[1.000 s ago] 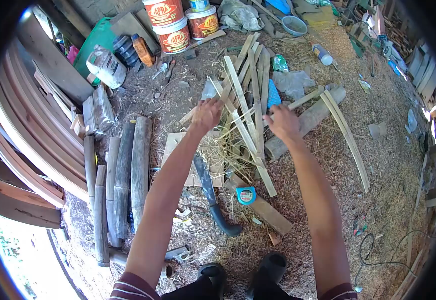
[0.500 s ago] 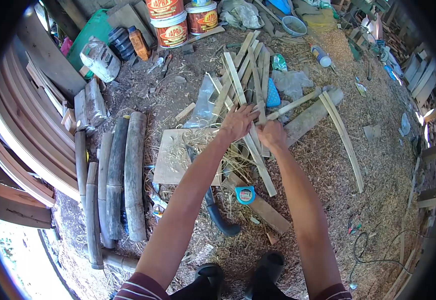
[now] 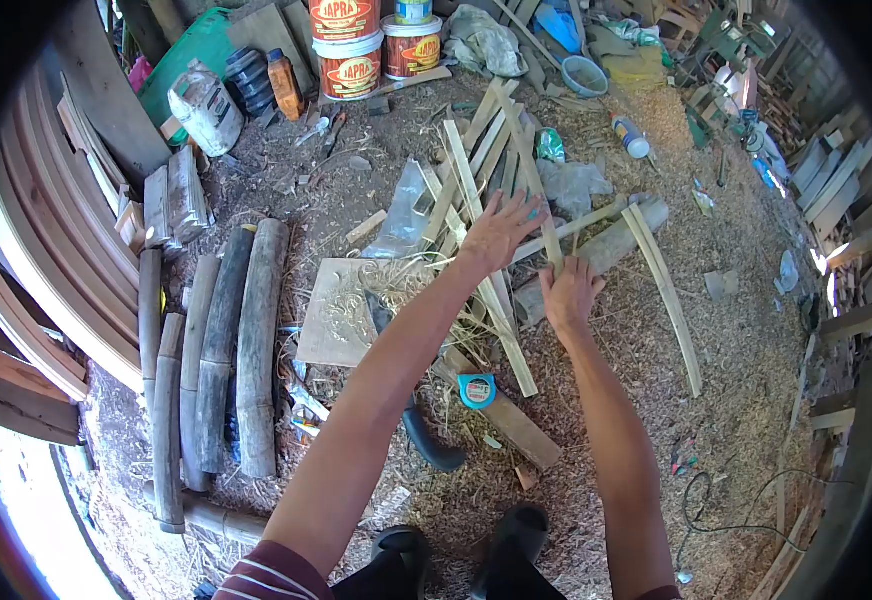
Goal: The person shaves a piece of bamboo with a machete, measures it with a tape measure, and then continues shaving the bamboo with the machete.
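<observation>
My left hand [image 3: 501,235] is open, its fingers spread over a loose pile of split bamboo strips [image 3: 464,165]. My right hand [image 3: 571,292] is closed on the near end of one long bamboo strip [image 3: 534,170], which runs away from me across the pile. Another pale strip [image 3: 508,345] lies under my left hand and points towards me. Right of my right hand, a split strip [image 3: 668,295] rests across a thick bamboo pole [image 3: 611,245]. A large knife with a dark curved handle [image 3: 426,440] lies partly hidden beneath my left forearm.
A blue tape measure [image 3: 477,391] sits on a wooden block [image 3: 518,430]. Flat board [image 3: 331,310] and curly shavings lie left of the pile. Several bamboo poles [image 3: 261,350] stand in a row at left. Paint buckets [image 3: 351,72] are at the back; a cable [image 3: 726,520] lies at right.
My left hand has opened and lifted its fingers rightward. My right hand has moved slightly right and nearer me, and its strip has shifted across the pile.
</observation>
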Demonstrator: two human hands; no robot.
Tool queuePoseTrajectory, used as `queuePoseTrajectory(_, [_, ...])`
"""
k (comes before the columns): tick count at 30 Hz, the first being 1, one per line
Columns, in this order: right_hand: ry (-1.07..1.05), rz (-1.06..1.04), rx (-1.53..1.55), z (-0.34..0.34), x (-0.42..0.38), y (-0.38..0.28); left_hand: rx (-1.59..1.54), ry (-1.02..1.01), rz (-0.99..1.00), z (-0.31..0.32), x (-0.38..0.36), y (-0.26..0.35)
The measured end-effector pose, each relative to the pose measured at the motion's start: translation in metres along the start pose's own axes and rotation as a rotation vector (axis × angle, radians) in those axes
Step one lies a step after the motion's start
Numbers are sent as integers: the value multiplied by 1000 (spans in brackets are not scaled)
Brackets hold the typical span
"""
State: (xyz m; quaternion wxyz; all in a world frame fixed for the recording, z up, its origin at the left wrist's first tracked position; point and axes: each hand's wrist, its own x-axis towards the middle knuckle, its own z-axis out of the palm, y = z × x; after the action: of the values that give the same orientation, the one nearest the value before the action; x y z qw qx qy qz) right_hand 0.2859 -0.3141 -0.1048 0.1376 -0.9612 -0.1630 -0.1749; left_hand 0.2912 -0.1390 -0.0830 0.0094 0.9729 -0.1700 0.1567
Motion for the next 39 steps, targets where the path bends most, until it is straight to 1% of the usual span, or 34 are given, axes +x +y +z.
queuePoseTrajectory(1, [11,-7,-9,-8,0,3,1,-18,-8,-4,2,3])
queuePoseTrajectory(2, [64,-64,-12,-17,2,5,-26,100,-5,2,4,4])
queuePoseTrajectory(3, [116,-124,-13,-28,3,7,-25,116,-10,-7,6,7])
queuePoseTrajectory(4, [128,-135,-18,-38,5,10,4,158,-5,-18,8,9])
queuePoseTrajectory(5, [155,-222,-20,-49,7,14,33,199,-3,-29,9,9])
queuePoseTrajectory(6, [178,-309,-19,-60,8,18,52,294,32,-39,9,7])
queuePoseTrajectory(7, [184,-326,-21,-73,9,18,58,306,20,-53,6,3])
queuePoseTrajectory(9, [129,-499,-29,-95,11,15,66,194,158,-81,-4,-8])
queuePoseTrajectory(10, [102,-511,-72,-102,11,11,162,259,251,-96,-12,-16])
queuePoseTrajectory(11, [98,-527,-68,-107,11,8,164,258,235,-103,-20,-22])
queuePoseTrajectory(13, [109,-655,-174,-116,11,-6,164,-3,328,-103,-37,-35])
queuePoseTrajectory(14, [74,-677,-217,-122,11,-18,255,150,395,-86,-45,-45])
queuePoseTrajectory(15, [74,-683,-219,-124,8,-29,256,152,389,-81,-58,-44])
queuePoseTrajectory(17, [79,-731,-237,-123,11,-52,109,11,214,-86,-87,-46])
queuePoseTrajectory(18, [69,-739,-305,-119,12,-65,42,8,169,-88,-100,-49])
queuePoseTrajectory(19, [74,-758,-291,-115,14,-77,53,4,149,-90,-110,-56])
queuePoseTrajectory(21, [-11,-838,-278,-105,12,-98,-51,-38,19,-88,-137,-64])
queuePoseTrajectory(23, [-18,-898,-246,-86,12,-113,-91,-35,-43,-89,-159,-73])
queuePoseTrajectory(25, [-304,-943,-279,-67,12,-127,-243,-77,-218,-93,-181,-76])
queuePoseTrajectory(26, [-393,-964,-255,-58,12,-132,-234,-80,-238,-94,-190,-74])
queuePoseTrajectory(28, [-398,-997,-234,-41,11,-140,-282,-33,-446,-83,-209,-69])
queuePoseTrajectory(29, [-418,-1013,-230,-30,4,-140,-287,-50,-471,-76,-218,-66])
queuePoseTrajectory(30, [-504,-979,-186,-34,1,-148,-262,-19,-473,-66,-225,-62])
queuePoseTrajectory(31, [-525,-997,-173,-27,-7,-147,-235,12,-470,-57,-232,-57])
queuePoseTrajectory(33, [-512,-887,-137,-16,-10,-143,-231,-10,-523,-49,-238,-51])
queuePoseTrajectory(34, [-589,-853,-181,-12,-8,-141,-256,-75,-550,-48,-237,-49])
queuePoseTrajectory(35, [-590,-850,-175,-7,-6,-138,-285,-145,-574,-46,-235,-46])
queuePoseTrajectory(37, [-463,-867,-142,-7,-7,-130,-276,-152,-555,-41,-230,-46])
queuePoseTrajectory(38, [-423,-858,-119,-4,-7,-127,-268,-150,-541,-38,-226,-45])
queuePoseTrajectory(39, [-427,-835,-118,-1,-8,-123,-271,-161,-521,-36,-225,-42])
